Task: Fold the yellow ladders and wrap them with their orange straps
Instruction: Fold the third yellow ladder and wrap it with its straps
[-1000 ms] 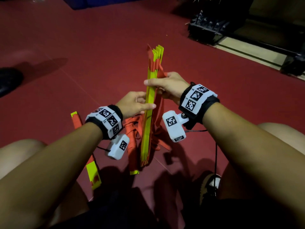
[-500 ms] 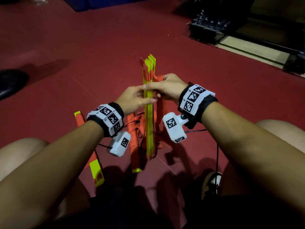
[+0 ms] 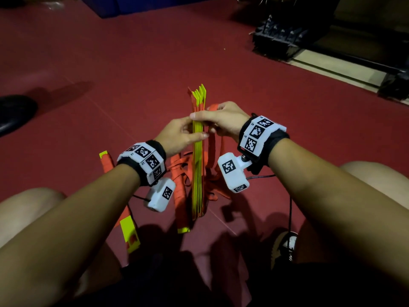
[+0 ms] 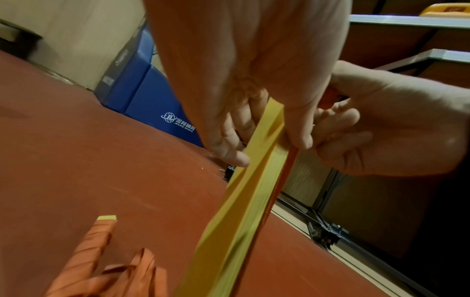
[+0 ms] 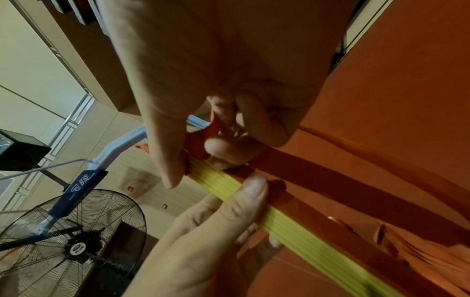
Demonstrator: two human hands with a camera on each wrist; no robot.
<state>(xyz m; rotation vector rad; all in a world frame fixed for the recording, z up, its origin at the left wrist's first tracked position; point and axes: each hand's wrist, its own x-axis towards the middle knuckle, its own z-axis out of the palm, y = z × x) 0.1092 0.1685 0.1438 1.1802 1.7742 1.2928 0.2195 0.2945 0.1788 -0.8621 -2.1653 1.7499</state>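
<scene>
A stack of yellow ladder rungs (image 3: 197, 173) stands on end on the red floor between my knees, with orange straps (image 3: 212, 149) hanging off both sides. My left hand (image 3: 177, 135) grips the stack near its top, thumb across the rung edges (image 5: 223, 180). My right hand (image 3: 218, 119) holds the same stack just above, thumb over the top, its curled fingers also pinching an orange strap (image 5: 203, 144). In the left wrist view the yellow stack (image 4: 254, 191) runs down from both hands.
Two wrapped ladder bundles lie on the floor: one (image 3: 122, 209) under my left forearm, another (image 3: 180, 202) beside the stack. A black rack (image 3: 281, 38) stands far right, a dark shoe (image 3: 13, 114) at far left. A blue mat (image 4: 152, 100) and a floor fan (image 5: 71, 241) stand beyond.
The stack has sunk and tipped upright, its lower end on the floor. My left hand has slid up to meet the right hand near the top.
</scene>
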